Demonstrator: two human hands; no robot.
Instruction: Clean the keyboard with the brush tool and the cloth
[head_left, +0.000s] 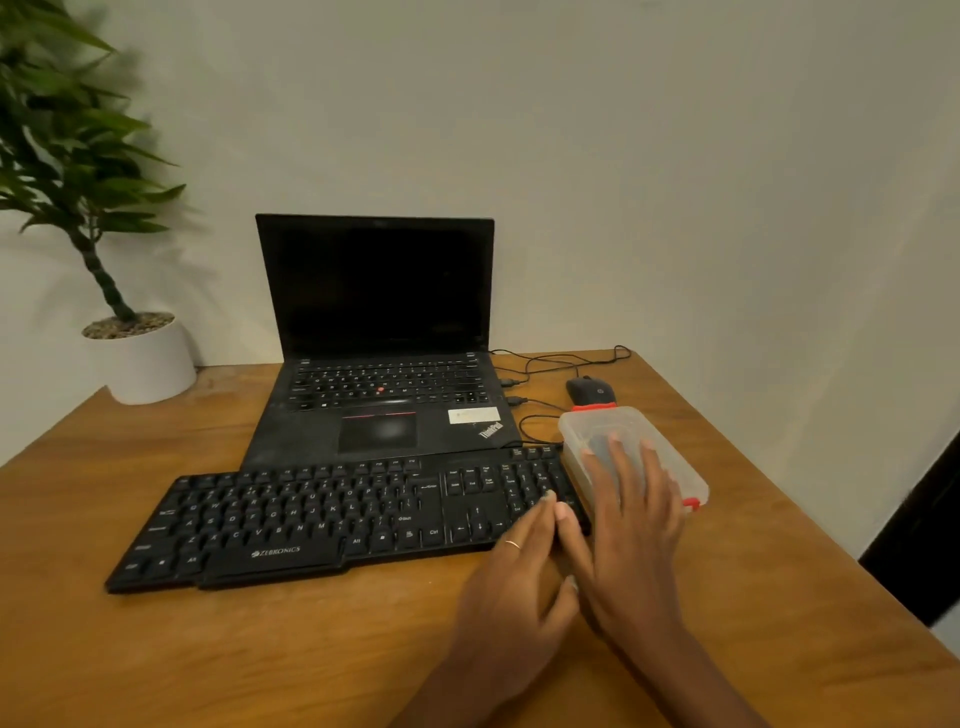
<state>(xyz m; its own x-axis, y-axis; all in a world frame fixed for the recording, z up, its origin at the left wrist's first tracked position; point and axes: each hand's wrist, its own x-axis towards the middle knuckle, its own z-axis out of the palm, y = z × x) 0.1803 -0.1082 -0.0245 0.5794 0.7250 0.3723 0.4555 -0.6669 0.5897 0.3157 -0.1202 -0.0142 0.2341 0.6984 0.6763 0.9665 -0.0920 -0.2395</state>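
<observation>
Nearest the camera, two forearms extend over the wooden tabletop (260, 649). The left hand (511, 582) lies with its fingers (535, 519) straight and together, a thin ring on one of them, the tips resting at the right end of the keyboard (311, 519). The right hand (631, 525) sits just beside it, fingers spread apart and straight, laid flat on the lid of a translucent plastic box (587, 428) with red clips at its ends. Something dark shows through the lid, but its identity cannot be determined. The box touches or stands just beside the right edge of the keyboard. The keyboard is a black full-size Zebronics unit, lying flat across the middle of the tabletop, its far edge overlapping the front of the laptop (379, 322). The laptop is a black ThinkPad, lid open, screen dark. To its right, black cables (561, 361) run to a black mouse (592, 389) just behind the box. At the far left corner stands a white pot (150, 364) with a green plant (62, 145), against a plain light wall (675, 156).
</observation>
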